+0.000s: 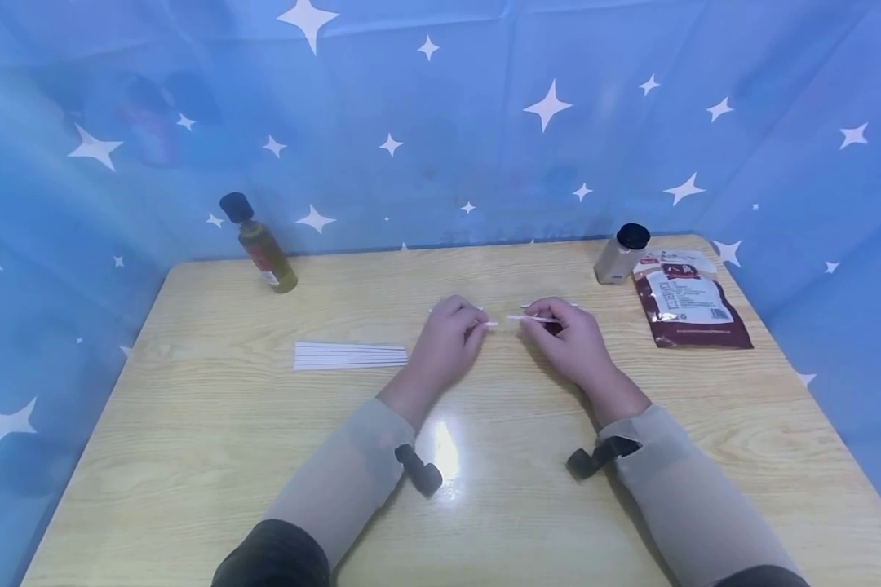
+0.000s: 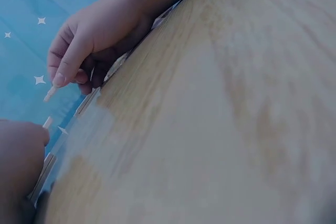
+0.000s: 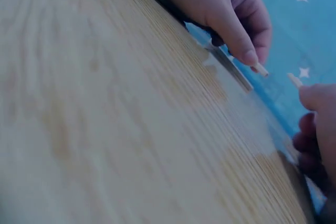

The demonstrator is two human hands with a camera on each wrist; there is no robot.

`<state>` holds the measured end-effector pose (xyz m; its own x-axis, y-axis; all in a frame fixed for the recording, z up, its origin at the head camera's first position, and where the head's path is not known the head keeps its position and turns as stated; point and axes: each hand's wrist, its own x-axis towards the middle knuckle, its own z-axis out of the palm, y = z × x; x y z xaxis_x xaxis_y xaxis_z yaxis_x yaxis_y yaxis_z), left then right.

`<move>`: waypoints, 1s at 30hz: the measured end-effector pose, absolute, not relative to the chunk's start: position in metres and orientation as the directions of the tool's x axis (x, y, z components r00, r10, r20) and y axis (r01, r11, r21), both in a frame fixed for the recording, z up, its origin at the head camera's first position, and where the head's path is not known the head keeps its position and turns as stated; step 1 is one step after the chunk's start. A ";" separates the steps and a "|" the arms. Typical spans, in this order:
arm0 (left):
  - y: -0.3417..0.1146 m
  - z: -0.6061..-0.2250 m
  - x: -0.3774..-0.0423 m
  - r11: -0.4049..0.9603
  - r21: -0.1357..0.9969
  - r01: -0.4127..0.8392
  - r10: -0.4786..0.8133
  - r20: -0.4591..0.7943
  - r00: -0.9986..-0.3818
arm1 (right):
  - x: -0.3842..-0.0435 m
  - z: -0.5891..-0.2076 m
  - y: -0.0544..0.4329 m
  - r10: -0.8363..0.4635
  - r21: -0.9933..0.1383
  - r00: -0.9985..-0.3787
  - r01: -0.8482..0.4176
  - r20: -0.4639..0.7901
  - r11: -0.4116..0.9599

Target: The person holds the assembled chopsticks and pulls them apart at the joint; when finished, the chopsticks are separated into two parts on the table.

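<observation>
My left hand (image 1: 444, 338) pinches a thin white stick (image 1: 491, 324) between thumb and fingertips, with a short end sticking out to the right. Opposite it, my right hand (image 1: 576, 342) pinches another thin white stick (image 1: 523, 318). The two stick ends point at each other across a small gap, also visible between the left stick's tip (image 3: 261, 70) and the right one's tip (image 3: 294, 80) in the right wrist view. Behind the hands lie further thin pieces, mostly hidden by the fingers. Several flat white strips (image 1: 348, 356) lie side by side left of my left hand.
A bottle with a black cap (image 1: 267, 253) stands at the back left of the wooden table (image 1: 191, 456). At the back right are a black-lidded jar (image 1: 617, 261) and a dark red and white packet (image 1: 690, 302). A blue star-patterned curtain (image 1: 440, 106) hangs behind the table.
</observation>
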<state>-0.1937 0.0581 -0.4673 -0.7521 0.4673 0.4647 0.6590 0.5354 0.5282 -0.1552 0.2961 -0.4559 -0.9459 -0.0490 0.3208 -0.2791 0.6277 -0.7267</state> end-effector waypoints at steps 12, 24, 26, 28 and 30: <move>0.056 -0.464 -0.196 0.602 0.508 0.616 0.419 0.456 -0.785 | -0.168 -0.457 0.314 -0.096 -0.532 -0.864 -0.388 0.494 0.753; 0.058 -0.470 -0.196 0.719 0.421 0.552 0.333 0.489 -0.806 | -0.175 -0.466 0.322 -0.163 -0.480 -0.831 -0.454 0.532 0.751; 0.058 -0.470 -0.196 0.727 0.412 0.549 0.324 0.499 -0.804 | -0.176 -0.466 0.323 -0.158 -0.474 -0.829 -0.452 0.537 0.756; 0.060 -0.469 -0.197 0.735 0.408 0.542 0.319 0.497 -0.807 | -0.177 -0.466 0.324 -0.150 -0.474 -0.833 -0.439 0.532 0.763; 0.061 -0.468 -0.198 0.742 0.406 0.533 0.317 0.488 -0.813 | -0.177 -0.465 0.324 -0.137 -0.482 -0.844 -0.421 0.519 0.768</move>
<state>-0.1981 0.0611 -0.4677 -0.8132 0.3170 0.4881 0.5330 0.7425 0.4058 -0.1769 0.3241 -0.4653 -0.8436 -0.1368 0.5193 -0.4214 0.7681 -0.4822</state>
